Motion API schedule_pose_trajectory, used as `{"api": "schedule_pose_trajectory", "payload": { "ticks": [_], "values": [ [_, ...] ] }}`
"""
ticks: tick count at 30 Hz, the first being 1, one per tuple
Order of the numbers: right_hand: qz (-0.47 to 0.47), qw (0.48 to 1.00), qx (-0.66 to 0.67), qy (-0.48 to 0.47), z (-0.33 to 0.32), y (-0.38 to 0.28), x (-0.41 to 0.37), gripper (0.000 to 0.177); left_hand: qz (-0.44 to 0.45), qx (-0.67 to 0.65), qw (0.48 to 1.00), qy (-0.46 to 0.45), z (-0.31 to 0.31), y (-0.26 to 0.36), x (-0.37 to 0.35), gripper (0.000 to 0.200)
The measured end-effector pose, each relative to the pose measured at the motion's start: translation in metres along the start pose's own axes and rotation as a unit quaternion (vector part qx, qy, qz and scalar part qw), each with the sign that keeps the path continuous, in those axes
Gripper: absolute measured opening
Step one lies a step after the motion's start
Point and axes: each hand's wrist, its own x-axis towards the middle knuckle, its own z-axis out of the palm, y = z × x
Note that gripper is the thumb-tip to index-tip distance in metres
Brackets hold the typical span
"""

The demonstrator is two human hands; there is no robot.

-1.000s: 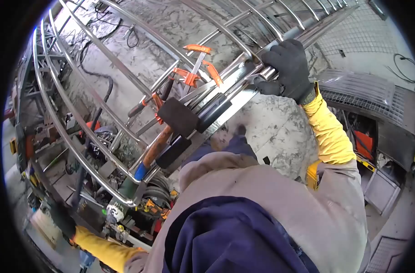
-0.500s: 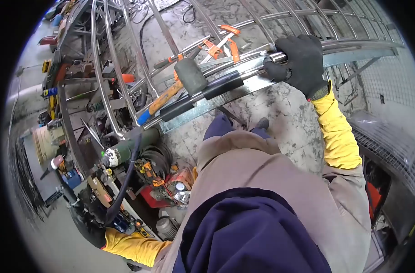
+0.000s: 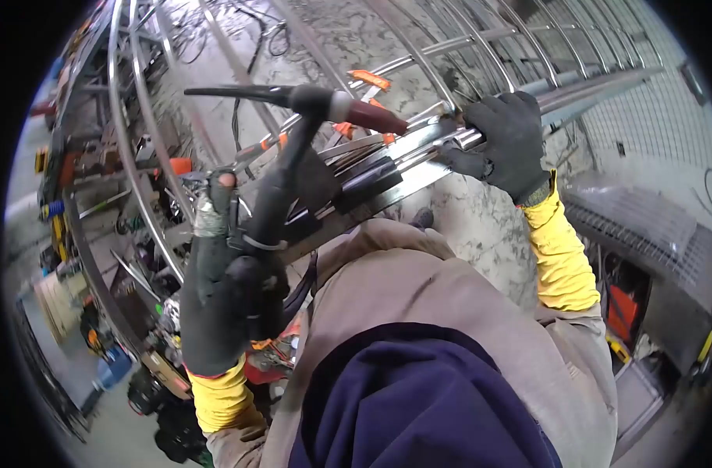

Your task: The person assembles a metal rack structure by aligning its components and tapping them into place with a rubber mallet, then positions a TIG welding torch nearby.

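Note:
My gloved left hand (image 3: 227, 296) is closed around the handle of a TIG welding torch (image 3: 289, 168), raised in front of the metal frame. The torch's reddish cup (image 3: 375, 117) points right, towards my other hand; its long black back cap points left. My gloved right hand (image 3: 502, 144) wraps around the shiny metal tubes (image 3: 465, 140) at the frame's near edge. Black sleeves (image 3: 367, 186) cover part of the tubing. A dark mallet head (image 3: 317, 183) shows behind the torch, its handle mostly hidden. Orange clamp parts (image 3: 369, 79) lie just beyond the tubes.
Curved metal bars (image 3: 481, 51) spread away across the far side. On the left are a cluttered rack and a blue container (image 3: 112, 368). A wire mesh panel (image 3: 629, 117) stands at right, above a shelf with an orange-red item (image 3: 623, 312).
My left hand has swung up from the lower left, bringing the torch over the frame and in front of the mallet. My right hand keeps its hold on the tubes.

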Motion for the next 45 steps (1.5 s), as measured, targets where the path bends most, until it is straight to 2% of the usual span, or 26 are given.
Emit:
{"api": "schedule_pose_trajectory", "payload": {
  "ticks": [2, 5, 7, 9, 10, 13, 17, 19, 22, 25, 32, 35, 41, 43, 44, 45],
  "values": [
    [-0.004, 1.000, 0.009, 0.017, 0.001, 0.002, 0.001, 0.053, -0.002, 0.003, 0.997, -0.075, 0.005, 0.006, 0.025, 0.071],
    [-0.008, 0.999, 0.004, 0.032, 0.002, 0.003, 0.002, 0.054, 0.037, -0.022, 0.996, -0.073, 0.029, 0.008, 0.053, 0.073],
    [0.007, 1.000, 0.007, 0.025, 0.002, 0.004, 0.000, 0.055, 0.045, -0.031, 0.991, -0.122, 0.033, 0.005, 0.070, 0.079],
    [0.003, 1.000, -0.007, 0.020, 0.001, 0.002, 0.001, 0.053, -0.012, -0.042, 0.983, -0.178, 0.034, 0.005, 0.082, 0.076],
    [0.006, 1.000, -0.010, 0.020, 0.001, 0.002, 0.001, 0.053, -0.079, -0.074, 0.982, -0.154, 0.041, 0.007, 0.081, 0.074],
    [0.009, 1.000, -0.019, 0.017, 0.001, 0.002, 0.000, 0.051, -0.039, -0.013, 0.980, -0.195, 0.038, -0.003, 0.093, 0.075],
    [0.005, 1.000, -0.018, 0.018, 0.002, 0.001, -0.001, 0.050, -0.055, -0.051, 0.983, -0.168, 0.045, -0.002, 0.097, 0.068],
    [0.010, 1.000, -0.016, 0.014, 0.001, 0.001, -0.002, 0.050, -0.078, -0.003, 0.983, -0.165, 0.039, -0.005, 0.105, 0.045],
    [0.020, 1.000, -0.005, 0.005, 0.000, 0.001, -0.003, 0.049, -0.078, 0.046, 0.982, -0.163, 0.040, -0.001, 0.107, 0.034],
    [0.019, 1.000, -0.009, 0.015, 0.002, 0.002, -0.004, 0.048, -0.023, 0.113, 0.978, -0.175, 0.033, -0.010, 0.115, 0.037],
    [0.013, 1.000, -0.008, 0.007, 0.003, 0.004, -0.007, 0.047, -0.007, 0.125, 0.974, -0.188, 0.037, -0.010, 0.115, 0.034],
    [0.014, 1.000, -0.005, 0.007, 0.004, 0.003, -0.007, 0.048, -0.029, 0.146, 0.973, -0.178, 0.039, -0.008, 0.109, 0.031],
    [0.004, 1.000, -0.010, 0.023, 0.005, 0.005, -0.009, 0.050, 0.007, 0.152, 0.977, -0.153, 0.042, -0.020, 0.103, 0.025],
    [0.001, 1.000, -0.010, 0.029, 0.005, 0.006, -0.009, 0.051, 0.197, 0.223, 0.937, -0.186, 0.035, -0.041, 0.112, 0.022],
    [-0.008, 0.999, -0.012, 0.039, 0.006, 0.007, -0.010, 0.052, 0.198, 0.226, 0.936, -0.185, 0.035, -0.039, 0.111, 0.022],
    [-0.016, 0.999, -0.015, 0.049, 0.008, 0.008, -0.011, 0.053, 0.330, 0.348, 0.854, -0.201, 0.035, -0.034, 0.108, 0.022]
  ]
}}
